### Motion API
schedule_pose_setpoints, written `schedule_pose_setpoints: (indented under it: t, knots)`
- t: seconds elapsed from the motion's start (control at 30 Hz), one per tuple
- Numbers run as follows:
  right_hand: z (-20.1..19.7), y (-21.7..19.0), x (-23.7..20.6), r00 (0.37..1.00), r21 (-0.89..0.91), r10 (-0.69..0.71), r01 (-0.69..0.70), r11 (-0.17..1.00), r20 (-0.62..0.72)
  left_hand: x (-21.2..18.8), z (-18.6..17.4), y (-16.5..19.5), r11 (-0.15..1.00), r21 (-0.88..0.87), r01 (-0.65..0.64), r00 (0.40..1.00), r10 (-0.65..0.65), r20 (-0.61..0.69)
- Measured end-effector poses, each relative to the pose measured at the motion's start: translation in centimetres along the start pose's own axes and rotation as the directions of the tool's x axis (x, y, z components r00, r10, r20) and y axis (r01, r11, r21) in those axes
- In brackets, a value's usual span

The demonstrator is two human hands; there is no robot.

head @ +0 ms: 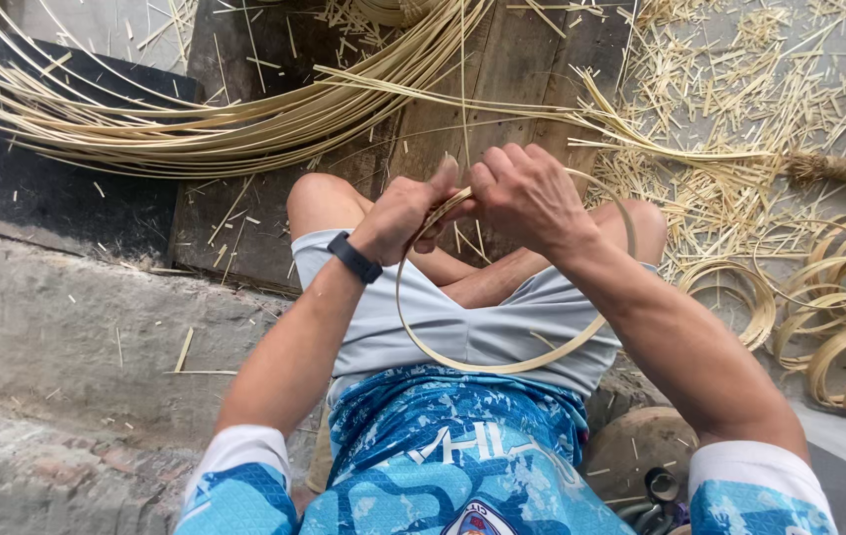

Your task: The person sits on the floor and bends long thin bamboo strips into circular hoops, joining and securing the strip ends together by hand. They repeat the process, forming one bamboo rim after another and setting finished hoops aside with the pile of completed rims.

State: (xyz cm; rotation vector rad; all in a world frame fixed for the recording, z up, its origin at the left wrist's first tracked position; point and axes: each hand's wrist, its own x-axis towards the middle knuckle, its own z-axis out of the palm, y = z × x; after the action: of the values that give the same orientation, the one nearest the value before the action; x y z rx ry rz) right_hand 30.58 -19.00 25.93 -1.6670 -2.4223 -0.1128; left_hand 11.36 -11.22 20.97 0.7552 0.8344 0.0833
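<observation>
Underfoot, a dark wooden board (pixel 502 89) lies on the ground past the person's bare knees, with a rough concrete step (pixel 76 327) to the left of it. Across the board's top sweeps a long sheaf of pale bamboo strips (pixel 195 129), fanning out to the left, and short cut-offs (pixel 770 89) litter the ground to the right. Further right, a stack of finished bamboo rings (pixel 839 327) lies well apart from the lap. Over the grey shorts (pixel 462 322) hangs one bamboo hoop (pixel 502 369), a thin strip bent round into a loop, its lower arc across the lap and its upper ends gathered between the two hands above the knees. Left hand (pixel 408 213), with a black wristband (pixel 354 258) at its wrist, is pinched tight on the hoop's top. Right hand (pixel 527 193) is curled closed on the same spot, its fingers touching the left thumb
</observation>
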Motion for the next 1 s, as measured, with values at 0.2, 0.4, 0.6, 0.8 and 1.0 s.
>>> schedule_pose_setpoints:
  t: [0.2,0.4,0.6,0.8,1.0]
  knots:
    - [2.8,-0.9,-0.5,0.99,-0.012,0.006,-0.008,1.0,-0.139,1.8,-0.2,0.5,0.981,0.191,-0.037,0.995,0.018,0.102]
    - [3.2,-1.8,-0.8,0.987,0.035,0.136,-0.133,0.99,-0.085,1.8,-0.2,-0.9,0.963,0.222,-0.155,0.988,0.152,0.027]
    - [3.4,-1.9,0.0,0.98,0.118,0.197,-0.201,0.972,0.041,1.7,-0.3,-1.0,0.988,0.117,-0.102,0.994,0.106,-0.026]
    - [0.2,5.1,-2.1,0.783,0.506,0.613,-0.488,0.711,-0.106,0.8,-4.5,0.4,0.97,-0.086,-0.227,0.957,0.206,-0.202]
    - [3.9,7.8,-7.6,0.569,0.862,0.654,-0.252,-0.439,0.499,1.3,-8.5,1.6,0.685,-0.482,-0.547,0.837,0.472,-0.279]
